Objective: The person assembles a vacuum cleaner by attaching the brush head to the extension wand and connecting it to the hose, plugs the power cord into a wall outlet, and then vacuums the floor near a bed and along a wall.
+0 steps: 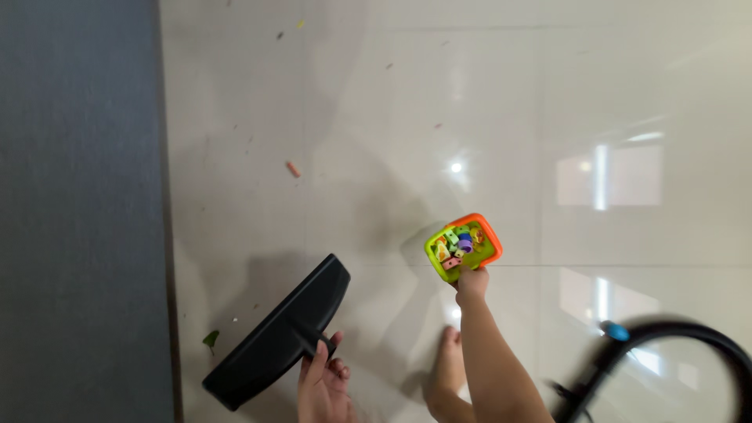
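My left hand (319, 377) grips the handle of a black dustpan (279, 330), which slants over the glossy tiled floor with its wide edge toward the upper right. My right hand (471, 282) holds up a small green and orange toy box (464, 246) by its near corner. The box is filled with several small colourful pieces. My bare feet show below the hands, one under each arm.
A grey rug (78, 211) covers the left side. Small bits of debris lie on the tiles: an orange scrap (293, 169), a green leaf piece (211, 338). A black hose with a blue fitting (666, 352) curves at the lower right.
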